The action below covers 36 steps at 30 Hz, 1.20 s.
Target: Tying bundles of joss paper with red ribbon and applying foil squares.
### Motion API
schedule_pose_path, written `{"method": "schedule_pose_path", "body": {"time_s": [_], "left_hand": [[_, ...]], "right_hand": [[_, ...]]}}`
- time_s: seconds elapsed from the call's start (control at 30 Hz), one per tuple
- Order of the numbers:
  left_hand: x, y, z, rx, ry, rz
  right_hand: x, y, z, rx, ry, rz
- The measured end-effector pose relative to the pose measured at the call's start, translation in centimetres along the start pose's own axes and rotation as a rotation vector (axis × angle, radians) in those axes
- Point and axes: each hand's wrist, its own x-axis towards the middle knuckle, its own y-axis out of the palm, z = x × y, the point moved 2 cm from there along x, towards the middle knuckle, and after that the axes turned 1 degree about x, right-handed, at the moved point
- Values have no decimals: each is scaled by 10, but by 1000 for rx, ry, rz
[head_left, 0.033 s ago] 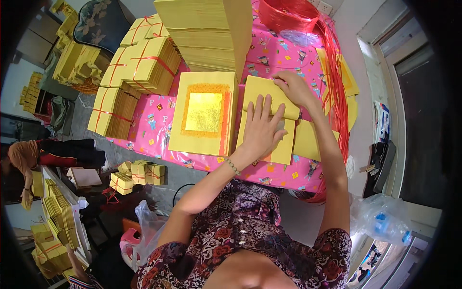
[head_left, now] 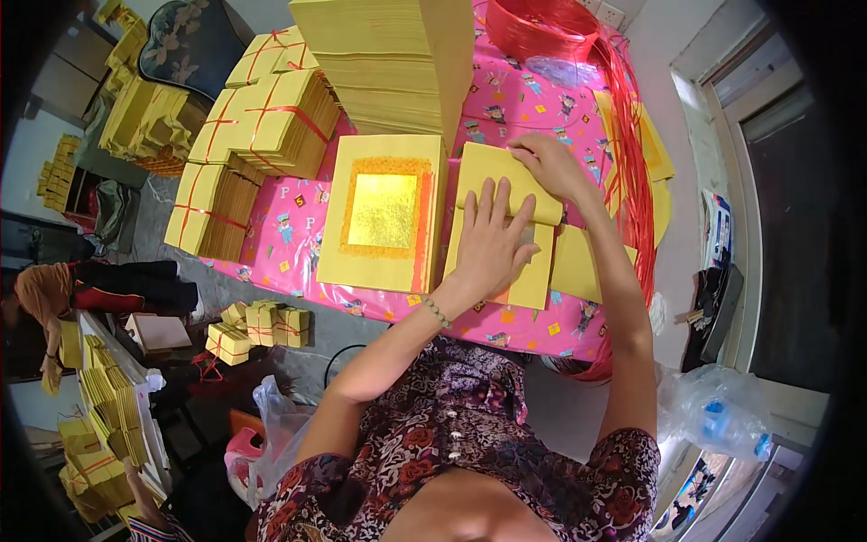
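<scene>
My left hand (head_left: 490,230) lies flat with fingers spread across a yellow paper sheet (head_left: 483,163), its far part folded over toward me. At the far right corner of the fold, my right hand (head_left: 553,167) has its fingers bent together against the paper. An orange patch and a bit of grey-silver show on the sheet's lower part, partly under my left palm. Just left stands a thick stack of yellow paper (head_left: 334,262), topped by a gold foil square (head_left: 384,210) with an orange border. Another plain yellow paper piece (head_left: 573,266) lies beneath my right forearm.
A tall yellow paper stack (head_left: 388,90) rises behind. Red-tied bundles (head_left: 280,117) line the left of the pink patterned tablecloth (head_left: 284,221). Red plastic strands (head_left: 632,172) hang along the right from a red coil (head_left: 542,27). Other people work at the far left.
</scene>
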Motion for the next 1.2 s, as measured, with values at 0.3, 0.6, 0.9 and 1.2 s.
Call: {"method": "schedule_pose_path", "body": {"time_s": [0.3,0.6,0.9,1.2], "left_hand": [[0,4,4,-23,1,5],[-1,5,5,-70,12,-24],[-1,3,4,-61,3,-9],[-8,-1,3,-57,-19,-15]], "right_hand": [[11,9,2,124,-26,85],[12,12,2,130,-36,81],[11,12,5,153,32,95],[10,13,9,158,78,84]]}}
